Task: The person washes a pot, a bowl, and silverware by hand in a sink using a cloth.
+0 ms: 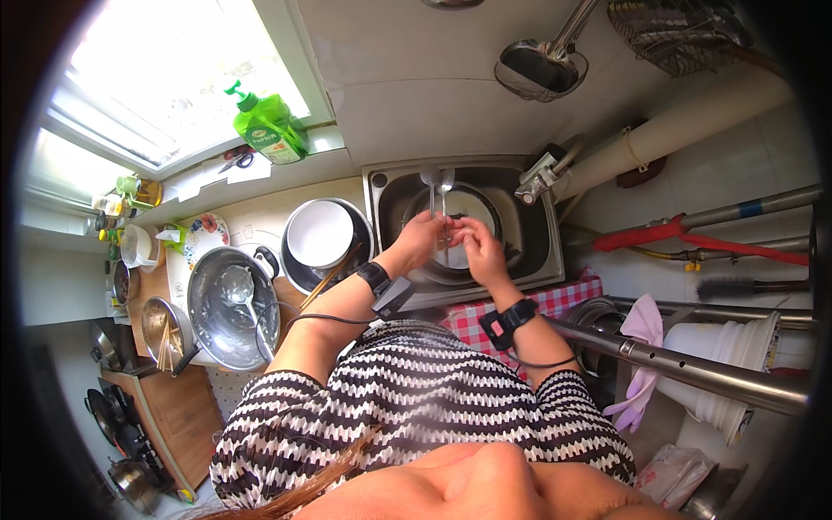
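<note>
Over a stainless steel sink (552, 260), my left hand (419, 242) grips the handles of metal spoons (446, 179), whose bowls point towards the wall. My right hand (482, 250) is close against it at the handles, fingers curled; whether it also grips them I cannot tell. Below both hands a round pan or basin (497, 214) with a pale inside lies in the sink. The faucet (536, 182) stands at the sink's right corner. Left of the sink, a white bowl (320, 234) sits in a dark-lined metal pot (367, 224), with wooden chopsticks (328, 278) across its edge.
On the left counter are a wet metal wok (214, 292) holding a ladle (239, 286), a small pot (151, 312) with chopsticks and a flowered plate (207, 234). A green pump bottle (270, 127) and scissors (242, 160) lie by the window. A metal rail (682, 370) with a pink glove (640, 364) runs at right.
</note>
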Tool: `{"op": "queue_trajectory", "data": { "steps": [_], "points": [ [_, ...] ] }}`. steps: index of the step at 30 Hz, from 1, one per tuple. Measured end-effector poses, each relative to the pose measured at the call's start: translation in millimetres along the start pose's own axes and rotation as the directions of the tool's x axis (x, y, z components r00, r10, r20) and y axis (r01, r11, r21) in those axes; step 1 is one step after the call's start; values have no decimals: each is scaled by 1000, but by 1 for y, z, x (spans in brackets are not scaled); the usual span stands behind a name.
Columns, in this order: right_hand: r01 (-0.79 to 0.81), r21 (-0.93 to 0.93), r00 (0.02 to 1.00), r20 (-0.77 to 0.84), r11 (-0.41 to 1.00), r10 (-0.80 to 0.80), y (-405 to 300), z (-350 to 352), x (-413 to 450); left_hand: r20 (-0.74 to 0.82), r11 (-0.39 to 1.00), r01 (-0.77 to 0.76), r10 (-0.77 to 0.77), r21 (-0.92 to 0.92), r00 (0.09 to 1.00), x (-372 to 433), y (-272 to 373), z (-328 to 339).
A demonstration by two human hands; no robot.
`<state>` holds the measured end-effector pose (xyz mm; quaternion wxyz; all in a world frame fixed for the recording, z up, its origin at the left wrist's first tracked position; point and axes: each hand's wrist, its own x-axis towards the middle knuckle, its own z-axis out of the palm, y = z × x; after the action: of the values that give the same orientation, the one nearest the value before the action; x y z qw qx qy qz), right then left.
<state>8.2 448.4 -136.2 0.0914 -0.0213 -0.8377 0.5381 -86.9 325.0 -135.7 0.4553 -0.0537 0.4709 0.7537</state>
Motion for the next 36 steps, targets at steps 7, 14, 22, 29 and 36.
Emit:
{"op": "queue_trajectory", "data": {
  "steps": [7,14,22,29,36],
  "points": [
    [-198,409,935,-195,891,297,26,9,40,37,968,-55,48,243,998,0,3,-5],
    [-300,603,911,-48,739,409,1,4,54,144,879,-192,142,436,979,-16,1,-5],
    [-312,490,946,83,814,313,14,-8,39,156,843,-267,219,467,963,-19,-9,-14],
    [-239,814,892,-31,529,451,-11,-33,52,303,885,-201,72,420,950,-28,-5,-21],
    [-197,839,878,-80,507,472,-5,-14,58,235,926,-55,-37,373,971,-31,8,-6]
  ]
}}
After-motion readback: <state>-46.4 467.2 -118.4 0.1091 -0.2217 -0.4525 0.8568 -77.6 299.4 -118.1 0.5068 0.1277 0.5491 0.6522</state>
